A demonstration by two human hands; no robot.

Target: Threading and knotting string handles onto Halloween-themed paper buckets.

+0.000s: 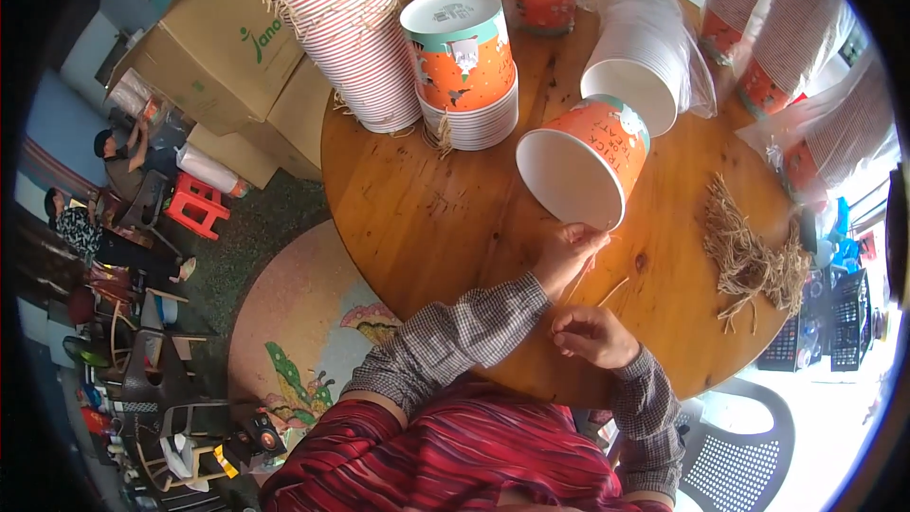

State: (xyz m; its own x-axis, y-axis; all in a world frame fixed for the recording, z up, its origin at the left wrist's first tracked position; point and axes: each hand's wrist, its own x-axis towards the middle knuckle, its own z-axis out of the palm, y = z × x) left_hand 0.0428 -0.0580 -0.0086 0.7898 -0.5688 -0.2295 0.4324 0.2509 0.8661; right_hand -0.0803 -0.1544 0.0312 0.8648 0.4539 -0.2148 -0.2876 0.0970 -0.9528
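Note:
An orange paper bucket (588, 163) lies tilted on the round wooden table (427, 218), its white inside facing me. My left hand (566, 254) pinches the bucket's lower rim together with a thin tan cord (607, 292). My right hand (592, 336) rests closed on the table near the front edge, holding the other end of that cord. A heap of tan cord pieces (754, 256) lies to the right.
Stacks of buckets stand at the back: an orange one on a striped stack (464, 66), a tall leaning stack (346, 28), a white stack in plastic (645, 62), wrapped stacks (796, 47) at the right. Cardboard boxes (227, 47) and a red stool (197, 205) are at the left. People sit far left.

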